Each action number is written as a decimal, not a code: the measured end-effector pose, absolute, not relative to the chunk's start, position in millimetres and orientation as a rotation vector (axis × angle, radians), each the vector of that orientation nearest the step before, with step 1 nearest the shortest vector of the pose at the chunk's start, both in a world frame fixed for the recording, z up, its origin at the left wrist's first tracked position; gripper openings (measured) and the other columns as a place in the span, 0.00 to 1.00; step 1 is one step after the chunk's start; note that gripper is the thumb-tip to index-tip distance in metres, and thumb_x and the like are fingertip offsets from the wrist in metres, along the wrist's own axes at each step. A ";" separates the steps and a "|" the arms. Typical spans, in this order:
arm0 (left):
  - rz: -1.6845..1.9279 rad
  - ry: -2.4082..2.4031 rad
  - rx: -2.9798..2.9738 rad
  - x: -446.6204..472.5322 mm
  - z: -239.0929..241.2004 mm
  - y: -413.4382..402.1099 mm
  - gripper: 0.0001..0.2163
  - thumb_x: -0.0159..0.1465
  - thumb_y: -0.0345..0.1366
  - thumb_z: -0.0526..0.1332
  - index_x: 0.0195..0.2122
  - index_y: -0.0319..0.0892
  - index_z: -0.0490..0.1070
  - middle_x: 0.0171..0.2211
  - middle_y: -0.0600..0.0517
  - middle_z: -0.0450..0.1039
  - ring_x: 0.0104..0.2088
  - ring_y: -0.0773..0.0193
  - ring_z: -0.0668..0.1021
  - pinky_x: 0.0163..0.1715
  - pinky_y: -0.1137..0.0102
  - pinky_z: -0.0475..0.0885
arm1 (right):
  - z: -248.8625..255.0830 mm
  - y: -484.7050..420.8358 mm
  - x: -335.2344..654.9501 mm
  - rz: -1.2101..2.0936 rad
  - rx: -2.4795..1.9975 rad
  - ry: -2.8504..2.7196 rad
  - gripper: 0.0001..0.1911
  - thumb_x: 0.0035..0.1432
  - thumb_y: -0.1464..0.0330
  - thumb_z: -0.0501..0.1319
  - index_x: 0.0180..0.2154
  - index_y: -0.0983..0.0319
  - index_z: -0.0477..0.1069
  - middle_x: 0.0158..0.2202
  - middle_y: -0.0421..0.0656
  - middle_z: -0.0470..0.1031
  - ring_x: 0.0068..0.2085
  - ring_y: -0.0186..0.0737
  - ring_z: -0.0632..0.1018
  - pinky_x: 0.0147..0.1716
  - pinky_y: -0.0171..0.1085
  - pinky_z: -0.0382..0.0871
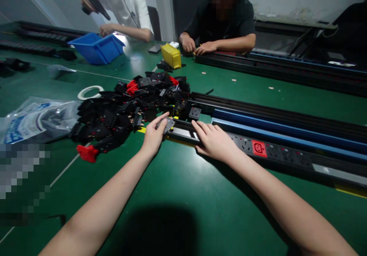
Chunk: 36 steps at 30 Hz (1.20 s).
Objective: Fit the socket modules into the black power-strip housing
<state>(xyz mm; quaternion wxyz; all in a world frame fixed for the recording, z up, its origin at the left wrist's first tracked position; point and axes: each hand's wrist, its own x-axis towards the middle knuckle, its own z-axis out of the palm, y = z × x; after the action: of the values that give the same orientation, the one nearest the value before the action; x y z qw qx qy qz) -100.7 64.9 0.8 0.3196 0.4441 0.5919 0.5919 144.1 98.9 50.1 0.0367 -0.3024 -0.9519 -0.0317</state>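
Two bare hands over a smooth, faintly glossy green surface (177,179). The left hand (152,136) pinched a dark socket module (169,124) between thumb and fingers, at the left end of a long black rail (185,135). The right hand (216,139) lay across the rail, fingers extended and slightly parted; I could not tell whether they gripped it. From my remote position I judged the module light and stiff, somewhat slippery if caught by a corner; opposite side edges seemed the surest hold. The rail appeared rigid, best steadied along its side walls. Materials: the module was flat and squarish, apparently plastic; one red socket (259,149) interrupted the rail's dark row; blue bars (286,138) behind it showed a metallic sheen; the heap (109,122) comprised angular, mostly black pieces.
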 end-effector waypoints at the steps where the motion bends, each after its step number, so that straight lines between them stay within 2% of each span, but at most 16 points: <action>1: 1.558 1.584 1.174 -100.3 1.5 65.6 0.21 0.65 0.48 0.62 0.54 0.41 0.77 0.50 0.44 0.80 0.51 0.54 0.80 0.57 0.59 0.70 | 49.4 99.1 144.0 -0.096 -0.925 -2.926 0.41 0.64 0.60 0.57 0.71 0.74 0.48 0.66 0.62 0.64 0.57 0.59 0.73 0.52 0.51 0.69; 6: 1.567 1.697 1.247 -99.0 2.4 69.8 0.14 0.66 0.40 0.59 0.46 0.41 0.79 0.48 0.47 0.80 0.50 0.56 0.79 0.55 0.62 0.71 | 48.4 99.2 143.1 -0.123 -0.926 -2.931 0.41 0.64 0.61 0.56 0.71 0.75 0.47 0.66 0.62 0.64 0.57 0.60 0.73 0.51 0.50 0.69; 10: 1.556 1.739 1.267 -96.6 2.6 70.4 0.13 0.67 0.39 0.57 0.46 0.41 0.77 0.47 0.47 0.80 0.49 0.58 0.79 0.53 0.63 0.71 | 49.7 98.7 142.5 -0.154 -0.912 -2.934 0.41 0.65 0.61 0.56 0.71 0.75 0.48 0.66 0.62 0.64 0.56 0.60 0.73 0.50 0.50 0.69; 22: 1.528 1.651 1.143 -101.3 0.7 72.8 0.18 0.67 0.45 0.58 0.50 0.41 0.78 0.49 0.46 0.80 0.49 0.55 0.79 0.53 0.60 0.71 | 46.7 100.2 143.1 -0.129 -0.903 -2.921 0.41 0.65 0.61 0.55 0.71 0.75 0.47 0.66 0.63 0.63 0.56 0.62 0.73 0.51 0.52 0.69; 36: 1.540 1.800 1.301 -98.0 -1.6 71.3 0.15 0.69 0.43 0.55 0.48 0.43 0.75 0.49 0.47 0.78 0.50 0.57 0.77 0.54 0.62 0.70 | 47.0 99.1 143.2 -0.129 -0.909 -2.924 0.42 0.64 0.61 0.56 0.71 0.75 0.48 0.66 0.62 0.64 0.56 0.61 0.73 0.51 0.52 0.70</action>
<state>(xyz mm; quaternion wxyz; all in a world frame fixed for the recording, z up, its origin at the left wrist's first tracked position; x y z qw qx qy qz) -98.0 71.3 -1.6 0.2176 0.4699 0.6500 0.5562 143.2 99.1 47.0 0.0384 -0.2964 -0.9534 -0.0421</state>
